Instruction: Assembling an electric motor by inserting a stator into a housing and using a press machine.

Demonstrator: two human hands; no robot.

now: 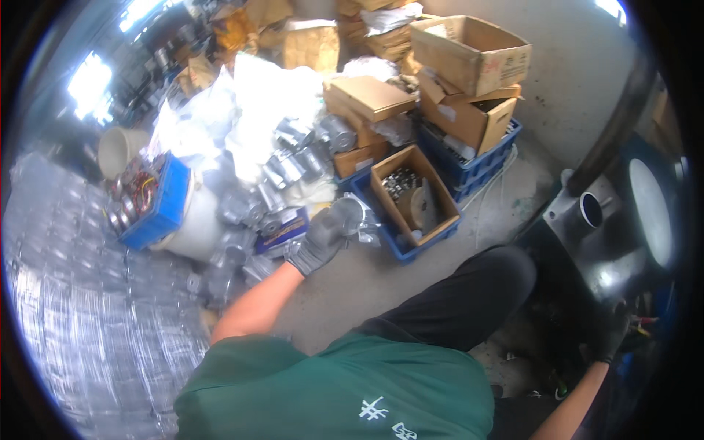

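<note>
My left hand [323, 238], in a grey glove, is closed around a shiny metal cylindrical part [353, 213]. Clear plastic film hangs from the part, above the floor and beside a blue crate. Far to the right, my right hand [614, 334], gloved in dark grey, is low against a dark machine [609, 249] with a metal plate and a round tube. Small red and yellow pieces [645, 325] show just past its fingers; whether it holds them cannot be made out. Its fingers are mostly lost in shadow.
An open cardboard box of small metal parts [381, 172] sits in a blue crate [407, 253]. More cartons [469, 55] are stacked behind. Metal cylinders [293, 165] lie on white plastic bags. At left are a blue bin of wired parts [172, 194] and plastic-wrapped stacks [95, 323].
</note>
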